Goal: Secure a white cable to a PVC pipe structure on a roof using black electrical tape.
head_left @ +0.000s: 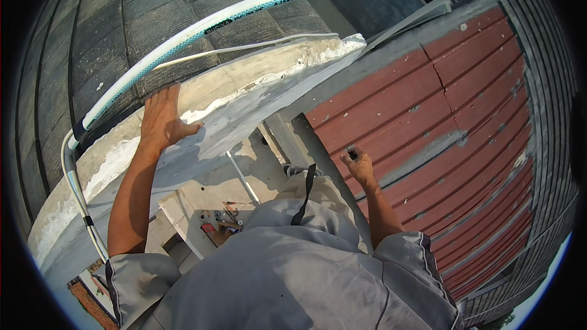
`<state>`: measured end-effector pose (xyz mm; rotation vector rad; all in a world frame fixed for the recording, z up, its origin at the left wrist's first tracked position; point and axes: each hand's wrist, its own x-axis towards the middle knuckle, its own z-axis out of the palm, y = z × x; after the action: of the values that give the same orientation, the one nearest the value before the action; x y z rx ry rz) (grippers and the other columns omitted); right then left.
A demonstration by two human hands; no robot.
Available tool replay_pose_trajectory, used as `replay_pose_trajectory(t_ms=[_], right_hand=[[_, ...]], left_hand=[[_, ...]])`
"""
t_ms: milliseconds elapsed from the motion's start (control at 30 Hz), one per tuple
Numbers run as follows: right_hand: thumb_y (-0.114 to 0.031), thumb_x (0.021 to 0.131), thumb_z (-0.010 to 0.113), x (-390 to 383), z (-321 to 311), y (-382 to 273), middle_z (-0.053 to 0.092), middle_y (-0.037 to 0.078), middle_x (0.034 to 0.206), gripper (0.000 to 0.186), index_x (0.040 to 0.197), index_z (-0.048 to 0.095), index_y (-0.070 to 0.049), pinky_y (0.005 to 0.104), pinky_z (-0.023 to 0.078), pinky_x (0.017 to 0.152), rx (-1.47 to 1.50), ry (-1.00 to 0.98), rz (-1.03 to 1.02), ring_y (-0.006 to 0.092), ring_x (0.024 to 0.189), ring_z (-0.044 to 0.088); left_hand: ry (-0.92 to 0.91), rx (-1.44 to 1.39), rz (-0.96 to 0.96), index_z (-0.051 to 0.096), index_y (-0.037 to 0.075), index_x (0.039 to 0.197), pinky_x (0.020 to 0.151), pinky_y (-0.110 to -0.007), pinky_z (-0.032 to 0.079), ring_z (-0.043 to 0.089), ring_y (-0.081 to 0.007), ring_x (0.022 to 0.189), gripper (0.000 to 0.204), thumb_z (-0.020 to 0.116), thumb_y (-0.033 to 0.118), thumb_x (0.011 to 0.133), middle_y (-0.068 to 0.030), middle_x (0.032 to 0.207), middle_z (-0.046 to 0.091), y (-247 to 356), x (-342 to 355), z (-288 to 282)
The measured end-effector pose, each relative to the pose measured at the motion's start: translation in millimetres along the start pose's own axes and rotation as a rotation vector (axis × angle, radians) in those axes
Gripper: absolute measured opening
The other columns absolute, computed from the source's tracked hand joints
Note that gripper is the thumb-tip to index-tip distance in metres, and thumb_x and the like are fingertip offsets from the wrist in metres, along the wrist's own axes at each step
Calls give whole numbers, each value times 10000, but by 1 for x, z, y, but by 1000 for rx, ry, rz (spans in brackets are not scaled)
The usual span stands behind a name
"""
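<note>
My left hand (160, 116) lies over the top of a cream parapet slab (235, 76) with rough white patches, its fingers flat and thumb apart. Just beyond it runs a long white hose with teal pattern (244, 8), joined at the left to a grey pipe, with a thinner pale cable beside it. My right hand (358, 165) is raised over the red ribbed roof (416, 110), its fingers curled round something small and dark that is too small to make out.
Dark roof tiles (104, 30) lie beyond the parapet. Below, between parapet and legs, are a pale floor (251, 165), a light metal bar (243, 177) and several scattered tools (229, 220). Grey corrugated roofing (544, 85) runs along the right. A metal strip (409, 21) leans at the parapet's far end.
</note>
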<state>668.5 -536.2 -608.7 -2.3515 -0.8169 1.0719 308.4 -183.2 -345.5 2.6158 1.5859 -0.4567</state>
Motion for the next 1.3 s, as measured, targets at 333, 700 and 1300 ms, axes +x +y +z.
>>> replay_pose_trajectory(t_ms=[333, 700, 1300], right_hand=[[-390, 885, 781, -65, -30, 59, 745, 235, 1090, 502, 1162, 699, 21, 432, 561, 913, 50, 60, 126, 350, 1026, 729], [-436, 861, 802, -153, -49, 156, 754, 270, 1049, 605, 1131, 687, 93, 451, 581, 892, 28, 145, 320, 391, 1005, 746], [-349, 827, 881, -139, -77, 69, 730, 193, 1031, 423, 1065, 771, -17, 419, 556, 843, 157, 432, 87, 323, 947, 707]], left_hand=[[-56, 42, 44, 398, 140, 1587, 1165, -493, 366, 499, -398, 1362, 1211, 931, 476, 553, -238, 1421, 547, 2, 0, -6], [8, 12, 42, 470, 91, 1549, 1122, -499, 395, 541, -404, 1278, 1149, 924, 461, 559, -234, 1329, 595, 7, 3, -3], [-8, -23, 62, 464, 67, 1543, 1147, -509, 379, 524, -425, 1332, 1164, 932, 470, 556, -278, 1418, 564, 1, 0, -2]])
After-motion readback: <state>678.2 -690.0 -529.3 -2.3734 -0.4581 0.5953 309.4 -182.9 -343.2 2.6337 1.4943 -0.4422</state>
